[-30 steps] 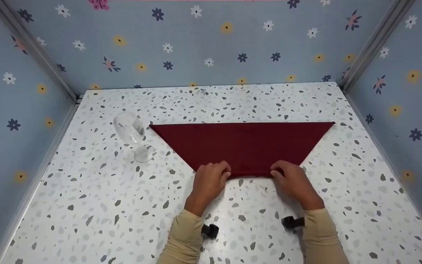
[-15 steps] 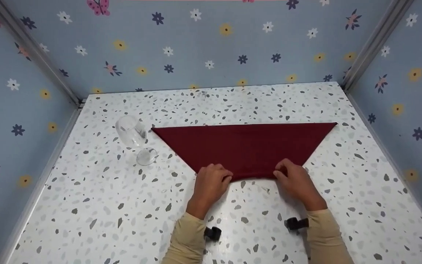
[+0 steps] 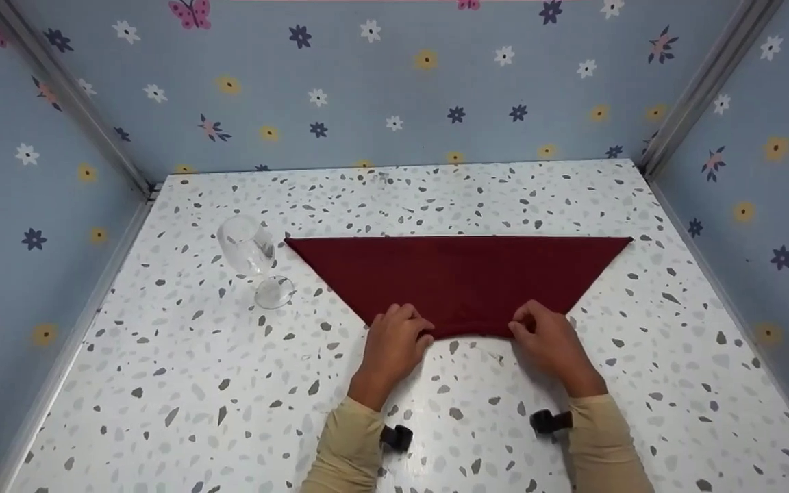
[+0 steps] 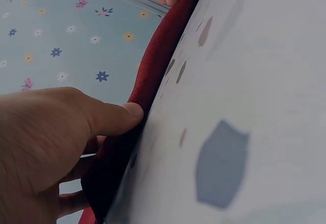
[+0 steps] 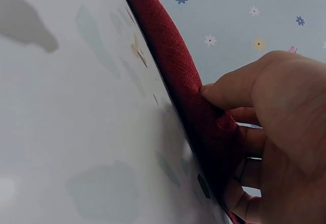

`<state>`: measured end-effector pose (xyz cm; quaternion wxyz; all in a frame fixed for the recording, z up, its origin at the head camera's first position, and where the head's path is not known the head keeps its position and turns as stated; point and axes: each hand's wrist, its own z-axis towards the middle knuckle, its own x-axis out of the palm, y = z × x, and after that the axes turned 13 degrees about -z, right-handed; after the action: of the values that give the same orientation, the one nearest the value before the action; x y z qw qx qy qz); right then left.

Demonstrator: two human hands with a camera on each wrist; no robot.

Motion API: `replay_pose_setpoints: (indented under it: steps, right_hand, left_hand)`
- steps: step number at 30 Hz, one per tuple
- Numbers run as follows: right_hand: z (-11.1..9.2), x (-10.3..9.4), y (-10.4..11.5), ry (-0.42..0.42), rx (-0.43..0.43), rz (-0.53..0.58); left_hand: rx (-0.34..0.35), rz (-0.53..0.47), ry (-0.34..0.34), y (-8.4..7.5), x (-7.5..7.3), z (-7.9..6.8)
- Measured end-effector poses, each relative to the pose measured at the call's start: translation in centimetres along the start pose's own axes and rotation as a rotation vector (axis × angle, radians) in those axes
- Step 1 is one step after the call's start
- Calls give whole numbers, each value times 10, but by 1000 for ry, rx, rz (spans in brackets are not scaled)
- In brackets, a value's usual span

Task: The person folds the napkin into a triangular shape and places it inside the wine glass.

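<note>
A dark red cloth napkin (image 3: 459, 277) lies on the speckled table, shaped like a trapezoid with its long edge at the back. Its short near edge is thick and rounded, like a roll, in both wrist views. My left hand (image 3: 394, 352) pinches the left end of that edge, the thumb (image 4: 133, 111) on the near side and the fingers partly behind the cloth. At the right end, my right hand (image 3: 555, 346) does the same, its thumb (image 5: 216, 94) pressing the cloth (image 5: 175, 56). Between the hands the edge bows slightly.
To the left of the napkin, a clear stemmed glass (image 3: 247, 246) lies on its side, its round foot (image 3: 274, 292) towards me. Blue flowered panels (image 3: 394, 82) wall in the table (image 3: 196, 383) at the back and both sides.
Both hands stay on the near edge with only small finger shifts. That edge bows a little more between them now. The head view has tilted slightly.
</note>
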<state>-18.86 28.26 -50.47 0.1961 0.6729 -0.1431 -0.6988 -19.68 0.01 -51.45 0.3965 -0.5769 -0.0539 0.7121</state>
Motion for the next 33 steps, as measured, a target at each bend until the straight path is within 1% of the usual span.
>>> replay_pose_setpoints:
  steps: [3,8,11,14,21,24,29,33]
  right_hand:
    - [-1,1,0,-18,-23,-19]
    - [2,-1,1,-81,-82,-45]
    - [2,-2,-1,-99,-110,-72]
    - [1,-1,-2,-88,-133,-104]
    - [-5,-3,-1,-13,-156,-171]
    - [-7,-2,-1,-8,-170,-195]
    - [-7,-1,-2,-22,-188,-167]
    - [-3,0,-2,-23,-223,-128]
  left_hand:
    - [7,-2,-10,-1,3,-1]
    - [6,-2,-24,-2,1,2]
    - [2,2,-27,-3,2,2]
    - [-10,13,-20,-3,3,1]
    - [-45,0,-8,-6,4,0]
    - [-59,-2,1,-7,4,0]
    - [-89,-22,27,-6,3,0]
    - [-111,-43,24,-4,0,0]
